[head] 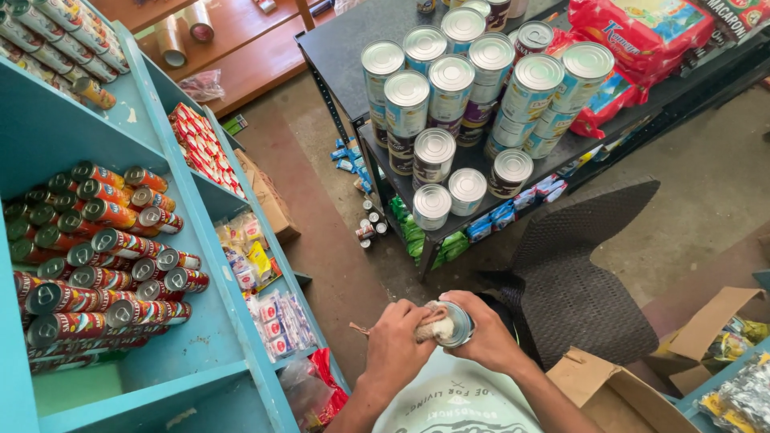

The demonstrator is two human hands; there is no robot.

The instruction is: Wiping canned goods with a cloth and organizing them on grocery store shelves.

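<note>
- the right hand (491, 341) is wrapped around a small tin can (459, 324), fingers curled about its side, holding it close to the body with the silver top facing left.
- the left hand (397, 345) pinches a crumpled pale cloth (434, 325) between thumb and fingers and presses it against the can's top.
- the can sits between both hands, just in front of a dark woven plastic chair (577, 281).
- left of the can stands a light blue shelf unit (160, 321); one compartment holds red-labelled cans (96, 265) lying on their sides in a stacked pile.
- beyond the can, a black metal rack (377, 48) carries upright stacks of larger silver-topped tins (465, 88), with red bags (642, 36) at its right end.
- right of the can, open cardboard boxes (618, 393) rest on the floor.
</note>
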